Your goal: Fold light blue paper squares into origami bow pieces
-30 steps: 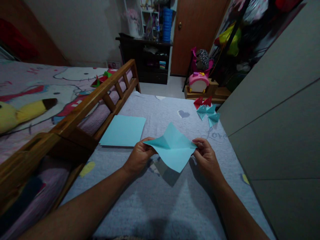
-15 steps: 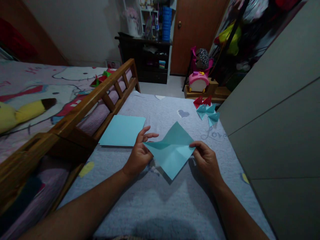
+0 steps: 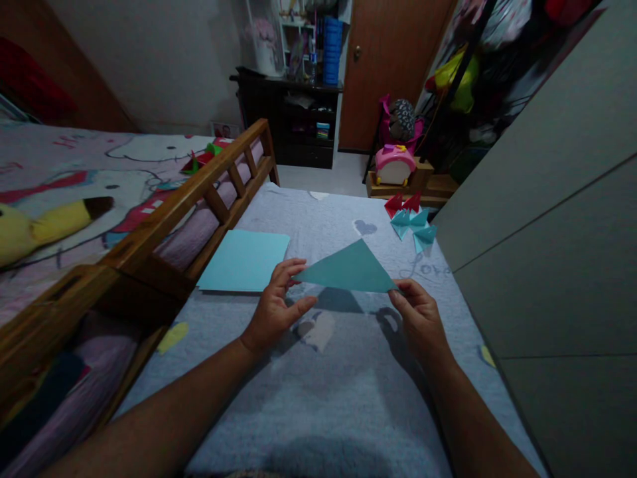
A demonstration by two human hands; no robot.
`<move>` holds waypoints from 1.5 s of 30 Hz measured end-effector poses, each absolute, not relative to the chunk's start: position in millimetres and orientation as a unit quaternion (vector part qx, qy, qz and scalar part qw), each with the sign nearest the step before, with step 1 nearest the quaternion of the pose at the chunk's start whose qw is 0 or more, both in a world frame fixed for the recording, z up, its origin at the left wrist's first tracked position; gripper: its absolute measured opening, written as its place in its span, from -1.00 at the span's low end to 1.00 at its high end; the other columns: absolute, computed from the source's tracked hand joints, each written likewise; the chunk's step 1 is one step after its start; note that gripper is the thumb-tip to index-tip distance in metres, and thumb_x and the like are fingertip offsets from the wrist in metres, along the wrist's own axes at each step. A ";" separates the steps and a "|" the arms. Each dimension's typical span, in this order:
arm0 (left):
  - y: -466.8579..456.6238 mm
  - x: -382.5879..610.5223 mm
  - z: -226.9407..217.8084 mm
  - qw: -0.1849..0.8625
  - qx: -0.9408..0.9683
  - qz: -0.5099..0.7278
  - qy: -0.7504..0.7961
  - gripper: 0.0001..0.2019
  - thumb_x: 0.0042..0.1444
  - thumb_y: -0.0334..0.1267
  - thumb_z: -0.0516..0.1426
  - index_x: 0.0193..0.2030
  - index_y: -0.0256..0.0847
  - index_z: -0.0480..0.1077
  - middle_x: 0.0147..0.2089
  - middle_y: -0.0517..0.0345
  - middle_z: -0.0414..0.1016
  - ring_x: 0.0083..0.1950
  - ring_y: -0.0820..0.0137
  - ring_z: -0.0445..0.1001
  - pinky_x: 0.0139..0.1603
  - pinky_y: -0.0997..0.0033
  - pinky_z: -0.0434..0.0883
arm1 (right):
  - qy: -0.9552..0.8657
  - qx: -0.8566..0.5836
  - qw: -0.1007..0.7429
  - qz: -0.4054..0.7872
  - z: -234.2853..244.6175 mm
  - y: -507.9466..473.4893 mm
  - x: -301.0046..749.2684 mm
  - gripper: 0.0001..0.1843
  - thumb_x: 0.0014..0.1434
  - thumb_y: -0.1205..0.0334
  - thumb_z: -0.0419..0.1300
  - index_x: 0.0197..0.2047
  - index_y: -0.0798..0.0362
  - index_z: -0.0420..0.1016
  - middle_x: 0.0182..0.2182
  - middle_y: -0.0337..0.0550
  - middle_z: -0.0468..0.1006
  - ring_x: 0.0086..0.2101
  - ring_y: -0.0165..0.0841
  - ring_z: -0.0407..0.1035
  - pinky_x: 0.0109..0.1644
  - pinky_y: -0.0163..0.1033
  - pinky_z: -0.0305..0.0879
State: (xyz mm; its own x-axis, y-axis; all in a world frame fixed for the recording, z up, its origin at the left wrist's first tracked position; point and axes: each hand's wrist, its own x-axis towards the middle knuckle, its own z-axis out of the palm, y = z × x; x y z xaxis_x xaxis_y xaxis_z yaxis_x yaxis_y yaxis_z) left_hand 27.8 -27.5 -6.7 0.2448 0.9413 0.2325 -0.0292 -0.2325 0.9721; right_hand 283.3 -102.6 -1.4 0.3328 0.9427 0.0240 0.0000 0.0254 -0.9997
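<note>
A light-blue sheet of paper point(image 3: 348, 269) shows as a triangle, its peak pointing away from me and its long edge toward me. It is held up off the bed, with a shadow beneath. My right hand point(image 3: 421, 312) pinches the right corner between thumb and fingers. At the left corner, my left hand point(image 3: 279, 299) has its thumb spread away from its fingers, and the paper's tip lies against the fingers. Just beyond the left hand lies a flat stack of light-blue paper point(image 3: 243, 260).
Red folded paper pieces point(image 3: 403, 204) and light-blue folded paper pieces point(image 3: 414, 226) stand at the bed's far right. A wooden rail point(image 3: 199, 192) runs along the left, with another bed point(image 3: 134, 156) behind it. A pale cabinet point(image 3: 557, 219) borders the right side.
The paper went from a spread diamond to a triangle as its near half turned away from me. My left thumb came off the paper, while the right hand kept its corner.
</note>
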 end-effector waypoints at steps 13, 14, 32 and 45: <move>-27.8 24.0 5.0 0.629 0.489 0.463 0.390 -0.72 -0.07 -0.11 0.39 -0.36 -0.21 0.45 -0.45 0.23 0.51 -0.43 0.44 0.44 -0.34 0.48 0.40 | -0.357 -0.511 0.611 0.489 1.9 -102.1 277.7 -0.64 0.08 0.00 0.35 -0.12 -0.05 0.40 -0.48 -0.31 0.49 -0.52 -0.38 0.34 -0.43 -0.26 0.31; -28.2 24.6 5.3 0.626 0.489 0.464 0.393 -0.71 -0.06 -0.11 0.39 -0.36 -0.21 0.43 -0.50 0.26 0.46 -0.48 0.48 0.39 -0.41 0.52 0.36 | -0.356 -0.508 0.610 0.492 2.9 -102.4 277.2 -0.61 0.09 0.00 0.35 -0.07 -0.06 0.39 -0.48 -0.31 0.49 -0.52 -0.38 0.34 -0.43 -0.26 0.30; -24.2 31.3 -11.5 0.563 0.551 0.377 0.486 -0.61 0.04 -0.10 0.30 -0.05 -0.18 0.32 -0.49 0.34 0.43 -0.51 0.45 0.41 -0.48 0.53 0.31 | -0.761 -0.591 0.247 0.103 -6.9 -107.3 248.2 -0.58 0.30 0.19 0.12 0.21 -0.15 0.43 0.20 0.01 0.33 0.16 0.00 0.14 0.24 0.24 0.10; -27.5 35.3 -5.6 0.607 0.546 0.405 0.413 -0.46 0.02 -0.26 0.29 0.14 -0.15 0.25 -0.28 0.25 0.39 -0.28 0.44 0.43 -0.27 0.52 0.37 | -0.757 -0.609 0.217 0.090 -9.2 -103.7 255.9 -0.56 0.25 0.14 0.18 0.19 -0.07 0.43 0.18 0.07 0.37 0.15 0.02 0.18 0.23 0.20 0.12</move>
State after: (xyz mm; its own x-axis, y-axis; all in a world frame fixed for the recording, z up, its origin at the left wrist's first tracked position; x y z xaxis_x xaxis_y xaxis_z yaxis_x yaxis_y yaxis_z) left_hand 35.3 -27.5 -5.6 0.3311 0.9417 -0.0597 -0.0400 0.0773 0.9962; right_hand 255.9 -103.7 -9.2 -0.1633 0.9620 0.2190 0.8838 0.2412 -0.4008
